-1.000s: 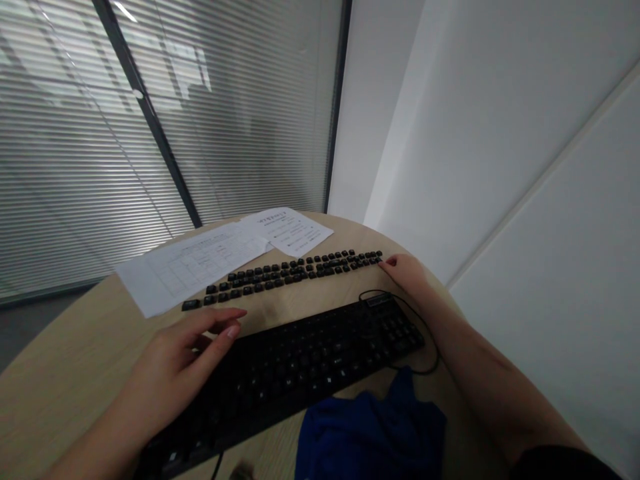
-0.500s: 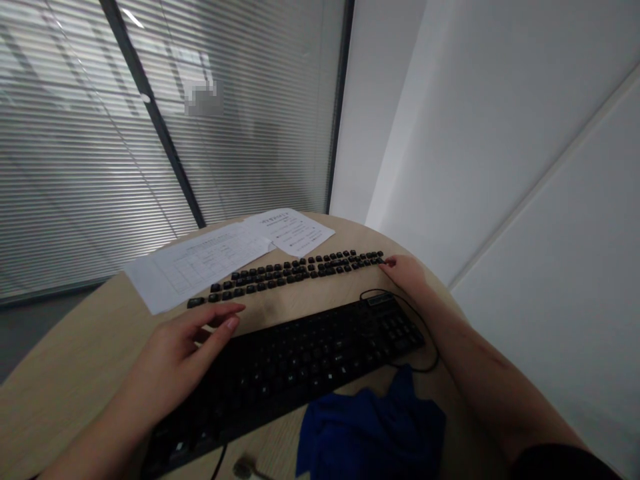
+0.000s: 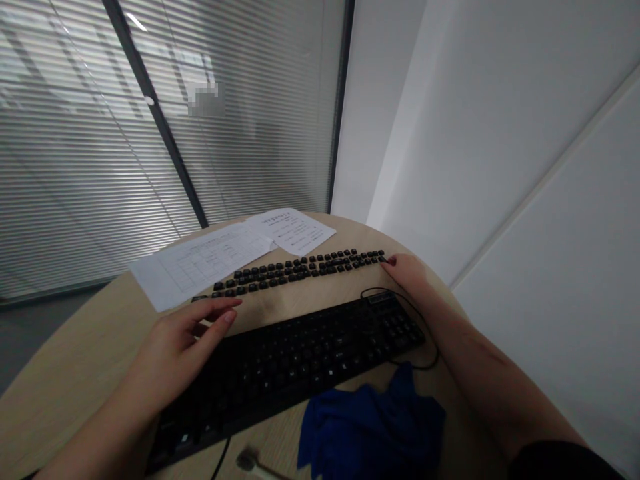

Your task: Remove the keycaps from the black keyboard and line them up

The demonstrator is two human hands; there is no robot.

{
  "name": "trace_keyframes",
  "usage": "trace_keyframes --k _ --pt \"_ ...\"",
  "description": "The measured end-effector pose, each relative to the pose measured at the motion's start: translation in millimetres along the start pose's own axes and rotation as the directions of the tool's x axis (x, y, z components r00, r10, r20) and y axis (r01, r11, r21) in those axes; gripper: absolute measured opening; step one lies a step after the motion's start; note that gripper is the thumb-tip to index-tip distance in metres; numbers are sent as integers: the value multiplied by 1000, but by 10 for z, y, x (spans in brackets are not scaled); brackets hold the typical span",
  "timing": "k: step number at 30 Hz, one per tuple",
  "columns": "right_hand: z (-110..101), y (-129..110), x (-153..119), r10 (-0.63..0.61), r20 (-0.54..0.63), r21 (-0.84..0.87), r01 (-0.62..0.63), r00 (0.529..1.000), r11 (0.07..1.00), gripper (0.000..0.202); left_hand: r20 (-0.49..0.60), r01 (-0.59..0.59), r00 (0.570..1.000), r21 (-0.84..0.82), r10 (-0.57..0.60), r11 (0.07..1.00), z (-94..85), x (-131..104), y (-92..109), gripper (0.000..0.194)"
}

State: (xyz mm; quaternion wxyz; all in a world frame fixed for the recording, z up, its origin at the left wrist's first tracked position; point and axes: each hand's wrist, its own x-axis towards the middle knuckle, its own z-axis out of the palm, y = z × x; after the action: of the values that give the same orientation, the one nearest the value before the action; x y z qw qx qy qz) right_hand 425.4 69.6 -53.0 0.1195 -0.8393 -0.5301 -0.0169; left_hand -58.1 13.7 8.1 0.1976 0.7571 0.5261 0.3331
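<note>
Rows of loose black keycaps (image 3: 295, 270) lie across the round wooden table, beyond a black keyboard (image 3: 310, 353). My right hand (image 3: 409, 275) is at the right end of these rows, its fingers closed on a keycap (image 3: 383, 259) at the end. My left hand (image 3: 183, 343) hovers over the keyboard's left end, thumb and forefinger apart, holding nothing. Its fingertips are close to the left end of the keycap rows and partly hide a wider keycap there. The hand and wrist cover part of the keyboard's left side.
Printed paper sheets (image 3: 205, 260) lie behind the keycaps. A crumpled blue cloth (image 3: 373, 430) and a small brush (image 3: 247, 460) are at the near side. The keyboard's cable (image 3: 434, 340) loops by its right end. A white wall and blinds border the table.
My left hand has shifted slightly up and left, now covering more of the wide keycap. My right hand stays nearly in place. The view has tilted a little, showing more of the brush.
</note>
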Motion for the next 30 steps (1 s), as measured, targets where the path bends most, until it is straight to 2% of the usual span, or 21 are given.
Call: trace_keyframes --k 5,10,16,19,22,25,28,30 --pt "-13 3 -15 -3 -14 0 3 1000 1000 44 -7 67 998 -23 -67 997 -47 38 -69 47" --pt "-78 52 -69 29 -71 10 -28 997 1000 50 0 112 994 -2 -112 994 -171 113 -213 51" --pt "-119 116 -135 62 -133 13 -60 989 998 50 54 183 980 154 -193 971 -322 227 -331 51" --pt "-110 108 -155 57 -143 12 -56 988 998 51 151 184 963 236 -223 954 -378 275 -396 49" --pt "-103 90 -169 40 -153 11 -39 987 999 49 298 136 928 290 -224 947 -429 300 -468 49" --pt "-110 81 -187 22 -158 10 -20 987 1000 47 400 98 890 298 -218 949 -459 288 -527 50" --pt "-128 80 -207 0 -170 6 1 985 1000 47 457 80 861 311 -222 947 -457 244 -567 49" --pt "-140 77 -217 -17 -181 2 18 983 1000 48 456 62 865 319 -210 946 -451 210 -584 46"
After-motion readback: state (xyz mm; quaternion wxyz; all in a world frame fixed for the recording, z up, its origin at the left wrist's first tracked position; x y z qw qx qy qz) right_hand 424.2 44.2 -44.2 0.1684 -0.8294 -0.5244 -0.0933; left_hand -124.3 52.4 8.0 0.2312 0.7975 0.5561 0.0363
